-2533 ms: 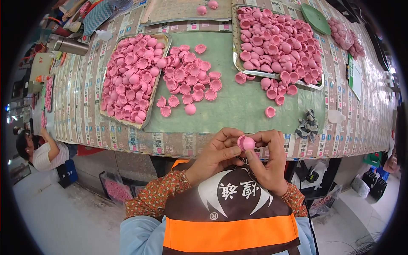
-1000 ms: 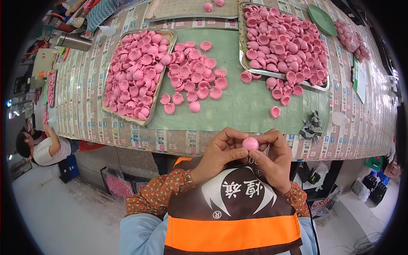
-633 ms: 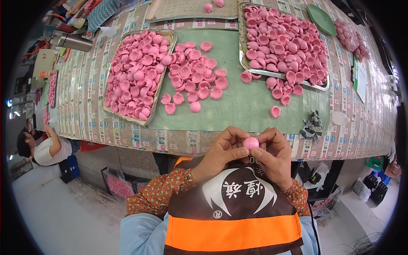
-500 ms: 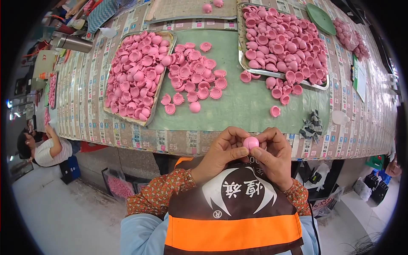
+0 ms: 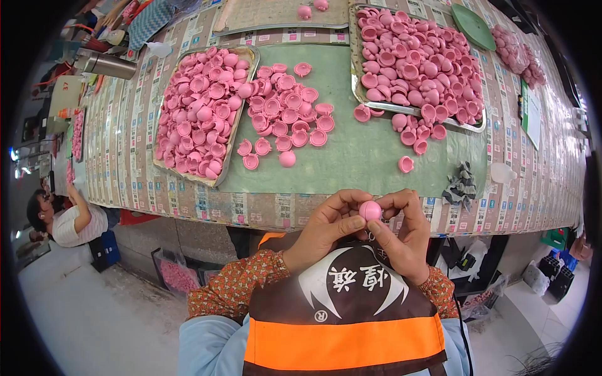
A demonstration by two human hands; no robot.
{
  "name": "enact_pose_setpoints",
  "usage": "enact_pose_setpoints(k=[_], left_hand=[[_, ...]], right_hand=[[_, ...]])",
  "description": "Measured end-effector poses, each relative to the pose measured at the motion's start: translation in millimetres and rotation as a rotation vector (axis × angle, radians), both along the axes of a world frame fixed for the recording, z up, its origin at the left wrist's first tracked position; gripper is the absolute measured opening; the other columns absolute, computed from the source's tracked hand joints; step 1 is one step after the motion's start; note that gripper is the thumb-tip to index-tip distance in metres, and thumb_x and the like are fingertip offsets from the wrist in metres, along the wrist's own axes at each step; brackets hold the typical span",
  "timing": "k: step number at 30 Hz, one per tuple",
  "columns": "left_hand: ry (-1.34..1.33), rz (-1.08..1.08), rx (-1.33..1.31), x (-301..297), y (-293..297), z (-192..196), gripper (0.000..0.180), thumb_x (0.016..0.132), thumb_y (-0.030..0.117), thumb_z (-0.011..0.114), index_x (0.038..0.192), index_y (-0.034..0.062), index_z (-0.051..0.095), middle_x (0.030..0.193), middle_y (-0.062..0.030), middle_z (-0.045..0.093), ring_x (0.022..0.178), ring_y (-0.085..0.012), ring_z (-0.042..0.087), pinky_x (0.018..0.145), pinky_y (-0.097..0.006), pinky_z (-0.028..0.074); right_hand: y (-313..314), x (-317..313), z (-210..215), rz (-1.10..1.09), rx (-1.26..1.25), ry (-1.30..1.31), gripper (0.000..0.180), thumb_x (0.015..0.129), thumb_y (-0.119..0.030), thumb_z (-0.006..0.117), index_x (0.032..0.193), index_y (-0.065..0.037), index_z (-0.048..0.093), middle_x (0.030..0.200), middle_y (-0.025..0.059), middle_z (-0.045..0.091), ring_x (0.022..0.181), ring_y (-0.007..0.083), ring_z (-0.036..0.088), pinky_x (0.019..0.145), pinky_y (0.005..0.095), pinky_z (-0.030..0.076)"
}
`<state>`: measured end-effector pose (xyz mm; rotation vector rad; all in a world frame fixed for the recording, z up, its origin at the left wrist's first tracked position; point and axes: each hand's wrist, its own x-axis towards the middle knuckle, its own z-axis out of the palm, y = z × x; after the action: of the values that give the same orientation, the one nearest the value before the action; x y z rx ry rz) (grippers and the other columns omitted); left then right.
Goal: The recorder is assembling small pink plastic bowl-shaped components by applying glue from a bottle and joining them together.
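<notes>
A pink plastic ball (image 5: 370, 211) with a seam round it is pinched at the front edge of the table, above my apron. My left hand (image 5: 326, 225) grips its left side between thumb and fingers. On the other side, the fingers and thumb of my right hand (image 5: 404, 235) close on it too. Beyond my hands, a loose pile of pink half shells (image 5: 291, 116) lies on the green mat (image 5: 351, 166), many with the hollow side up. One single half shell (image 5: 406, 164) sits nearer, to the right.
Two metal trays heaped with pink pieces stand left (image 5: 256, 59) and right (image 5: 382, 105). A crumpled grey rag (image 5: 461, 187) lies at the mat's right corner. Farther back are a green plate (image 5: 473, 28) and a steel flask (image 5: 110, 64). Another person (image 5: 75, 216) sits at far left.
The ball has turned a little between my fingers, and its seam faces differently. Both hands stay in nearly the same place; my right fingers have shifted slightly.
</notes>
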<state>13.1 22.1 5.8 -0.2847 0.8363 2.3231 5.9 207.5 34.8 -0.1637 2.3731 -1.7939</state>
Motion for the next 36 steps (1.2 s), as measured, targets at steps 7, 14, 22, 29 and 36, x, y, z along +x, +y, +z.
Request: enact_pose_setpoints(k=[7, 14, 22, 29, 36], left_hand=[[0.036, 0.031, 0.022, 2.7, 2.1, -5.6, 0.032, 0.096, 0.010, 0.063, 0.125, 0.0072, 0.052, 0.115, -0.0044, 0.057, 0.102, -0.0103, 0.058, 0.084, -0.025, 0.052], [0.005, -0.021, 0.007, -1.7, -3.1, -4.8, 0.029, 0.097, 0.010, 0.061, 0.125, 0.0079, 0.052, 0.118, -0.0059, 0.059, 0.104, -0.0114, 0.059, 0.084, -0.027, 0.054], [-0.076, -0.071, -0.070, -8.9, -7.5, 9.2, 0.037, 0.099, 0.014, 0.058, 0.133, 0.0108, 0.045, 0.120, -0.0044, 0.057, 0.108, -0.0137, 0.059, 0.088, -0.031, 0.054], [-0.036, -0.034, 0.093, -6.7, -8.4, 4.9, 0.036, 0.100, 0.011, 0.056, 0.133, 0.0093, 0.042, 0.121, -0.0052, 0.053, 0.112, -0.0141, 0.055, 0.096, -0.032, 0.050], [0.244, -0.067, -0.065, -7.3, -15.3, -5.8, 0.038, 0.095, 0.003, 0.060, 0.129, 0.0073, 0.043, 0.119, -0.0053, 0.052, 0.114, -0.0132, 0.053, 0.099, -0.030, 0.047]], right_hand=[[-2.4, -0.1, -4.6, -0.025, -0.262, -0.153, 0.028, 0.081, -0.012, 0.077, 0.101, -0.002, 0.060, 0.092, 0.0029, 0.054, 0.081, 0.0113, 0.048, 0.076, 0.0257, 0.040], [-0.4, -6.7, -7.7, 0.010, -0.096, 0.020, 0.028, 0.078, -0.005, 0.078, 0.100, -0.006, 0.062, 0.088, 0.0043, 0.057, 0.079, 0.0155, 0.051, 0.074, 0.0293, 0.041], [-2.9, -17.0, 0.9, 0.128, 0.450, 0.589, 0.039, 0.073, -0.010, 0.080, 0.108, -0.009, 0.063, 0.092, 0.0047, 0.057, 0.083, 0.0260, 0.052, 0.076, 0.0389, 0.038], [-1.9, -13.5, -10.3, 0.032, 0.169, 0.330, 0.045, 0.070, -0.017, 0.085, 0.108, -0.008, 0.063, 0.100, 0.0102, 0.054, 0.089, 0.0283, 0.051, 0.079, 0.0387, 0.040], [-2.7, -12.5, -8.7, 0.064, 0.263, 0.408, 0.044, 0.068, -0.011, 0.082, 0.108, -0.009, 0.063, 0.098, 0.0083, 0.055, 0.092, 0.0289, 0.051, 0.078, 0.0401, 0.042]])
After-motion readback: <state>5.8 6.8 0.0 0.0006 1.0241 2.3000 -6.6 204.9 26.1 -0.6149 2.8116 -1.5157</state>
